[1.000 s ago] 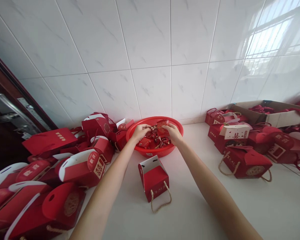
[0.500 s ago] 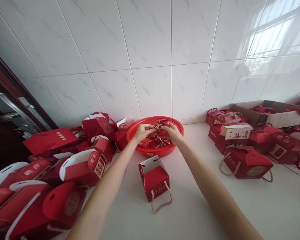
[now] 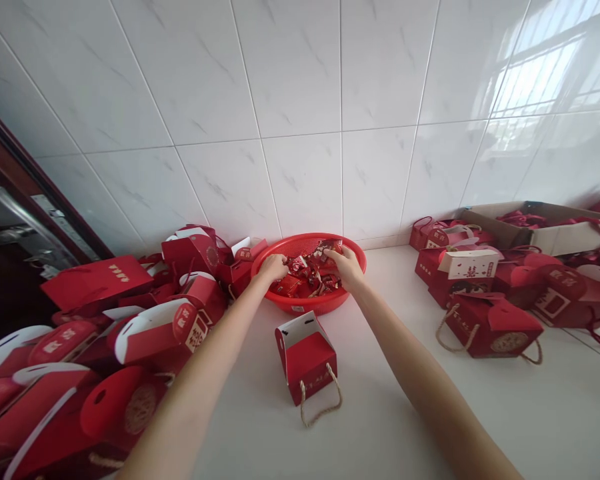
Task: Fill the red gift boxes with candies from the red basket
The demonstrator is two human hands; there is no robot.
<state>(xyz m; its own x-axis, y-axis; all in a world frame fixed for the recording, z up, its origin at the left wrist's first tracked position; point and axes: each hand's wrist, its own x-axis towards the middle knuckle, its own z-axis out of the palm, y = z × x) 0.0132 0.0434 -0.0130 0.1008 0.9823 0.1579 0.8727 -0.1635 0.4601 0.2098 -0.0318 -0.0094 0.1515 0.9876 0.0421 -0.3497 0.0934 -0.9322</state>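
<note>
A red plastic basket [image 3: 307, 307] stands against the tiled wall with several wrapped candies [image 3: 307, 270] in red and brown wrappers inside it. My left hand [image 3: 273, 268] is at the basket's left side, its fingers curled; what they hold, if anything, is hidden. At the right side my right hand [image 3: 347, 268] has its thumb and fingers closed on a shiny wrapped candy [image 3: 325, 251] near the back of the pile. Between my forearms a red gift box [image 3: 310, 363] stands on the white surface, its lid flap up and a rope handle hanging toward me.
Many red gift boxes [image 3: 153, 333] crowd the left side, close to my left forearm. More boxes [image 3: 495, 327] stand at the right. Behind them, a cardboard carton [image 3: 575, 237] holds red ribbon-like items. A dark door with a metal handle [image 3: 15, 210] is at far left.
My hands have moved apart: the left went to the basket's left side, the right stayed near the right side. The wrapper between them earlier has come down toward the pile.
</note>
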